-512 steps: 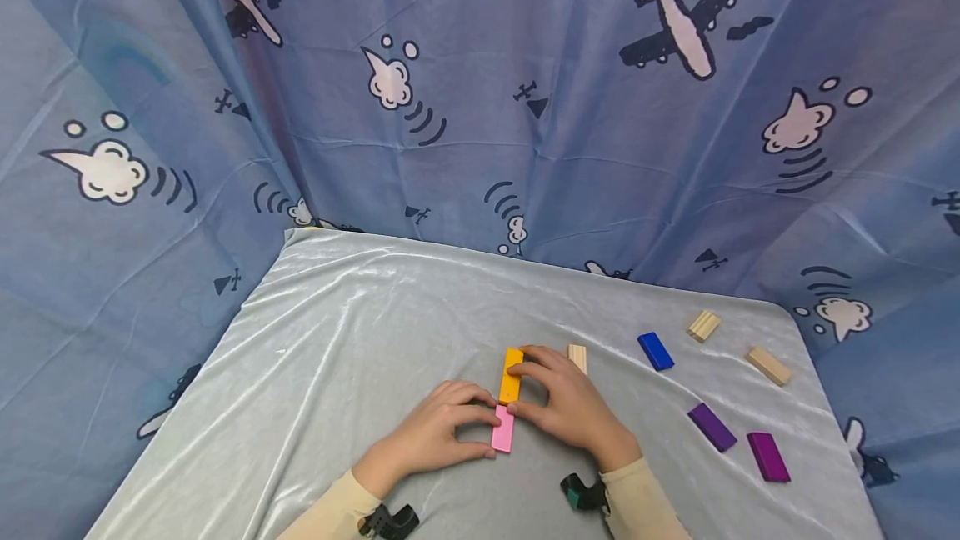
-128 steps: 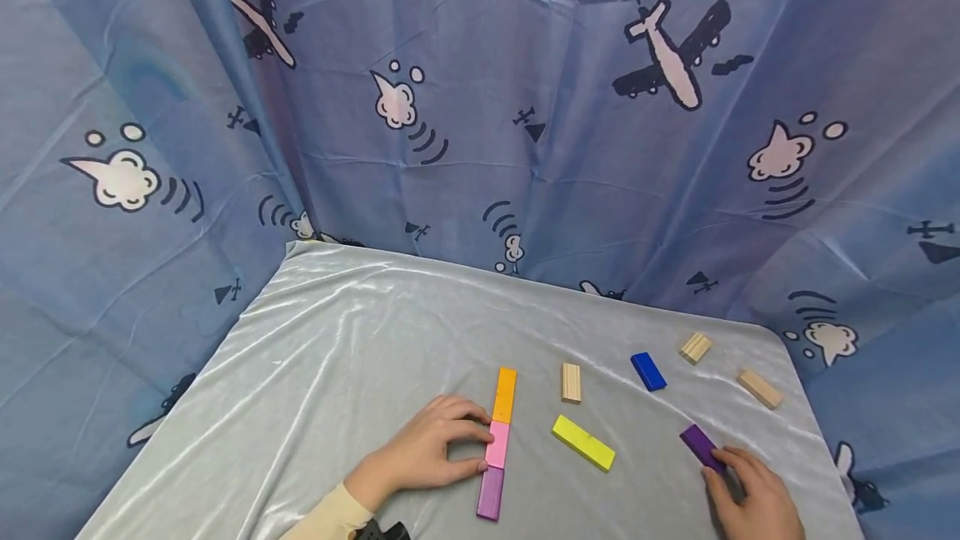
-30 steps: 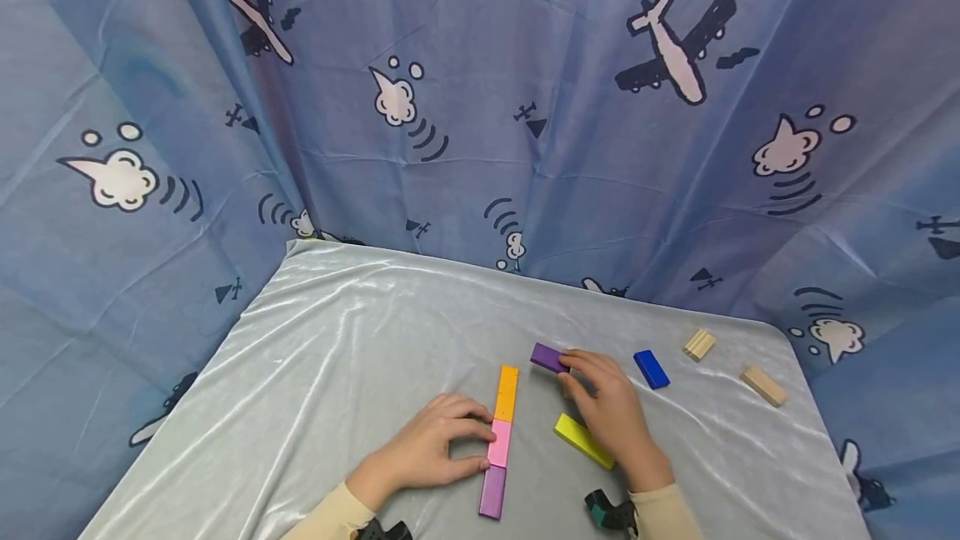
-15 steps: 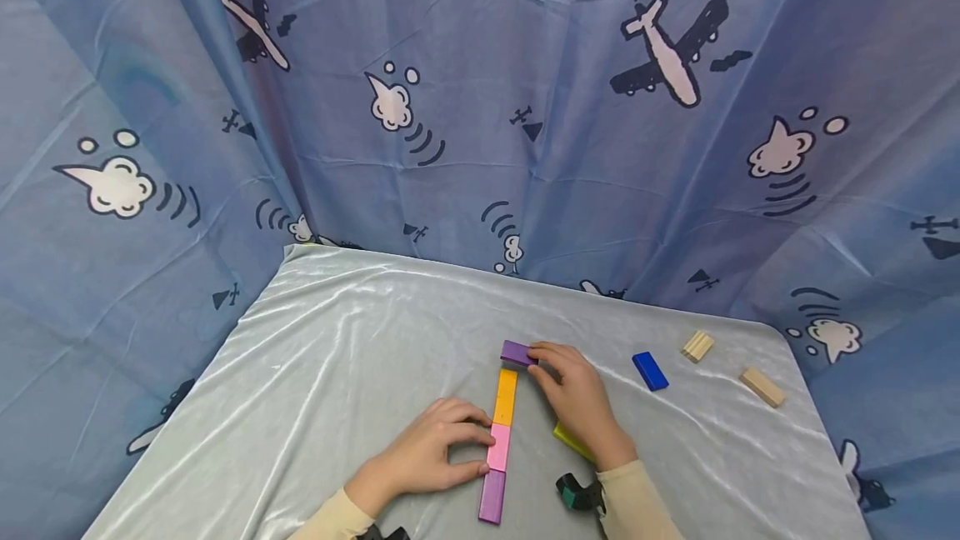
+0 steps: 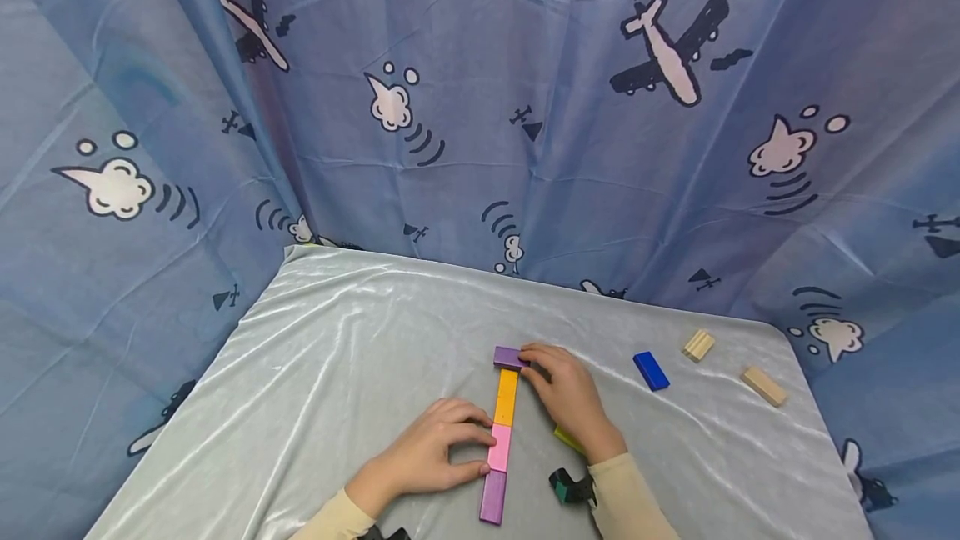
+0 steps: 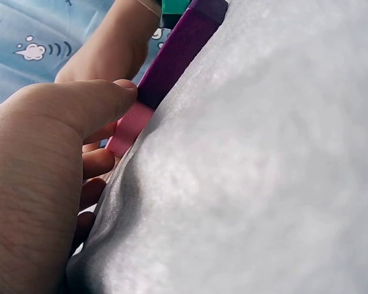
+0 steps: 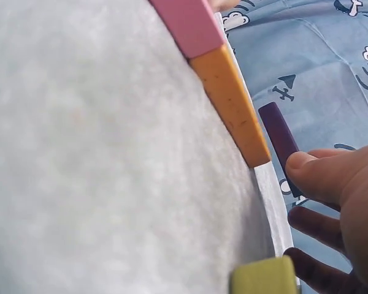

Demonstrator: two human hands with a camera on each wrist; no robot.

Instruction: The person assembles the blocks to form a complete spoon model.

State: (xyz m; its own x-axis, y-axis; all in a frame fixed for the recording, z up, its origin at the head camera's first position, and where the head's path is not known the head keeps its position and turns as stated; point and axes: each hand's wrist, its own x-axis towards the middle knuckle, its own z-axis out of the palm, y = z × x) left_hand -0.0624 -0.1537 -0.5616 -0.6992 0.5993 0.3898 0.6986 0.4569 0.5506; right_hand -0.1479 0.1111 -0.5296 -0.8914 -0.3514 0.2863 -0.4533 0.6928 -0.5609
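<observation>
A row of painted wooden blocks lies on the cloth: orange (image 5: 506, 398), pink (image 5: 498, 447) and light purple (image 5: 492, 497). At the far end of the row my right hand (image 5: 572, 398) pinches a dark purple block (image 5: 507, 357), held crosswise. In the right wrist view the dark purple block (image 7: 278, 130) shows a gap from the orange block (image 7: 233, 104). My left hand (image 5: 431, 448) rests along the row's left side, fingers touching the pink block and thumb near its joint with the light purple one. A yellow-green block (image 5: 567, 440) is mostly hidden beneath my right hand.
On the right of the cloth-covered table (image 5: 360, 315) lie a blue block (image 5: 651, 371), a grooved natural-wood block (image 5: 699, 346) and a plain wood block (image 5: 763, 386). A blue patterned curtain (image 5: 450, 215) stands behind and at the sides.
The right hand has picked up the dark purple block from the right and carried it left to the row's far end. Earlier, a light purple block joined the near end. The left hand stays by the pink block.
</observation>
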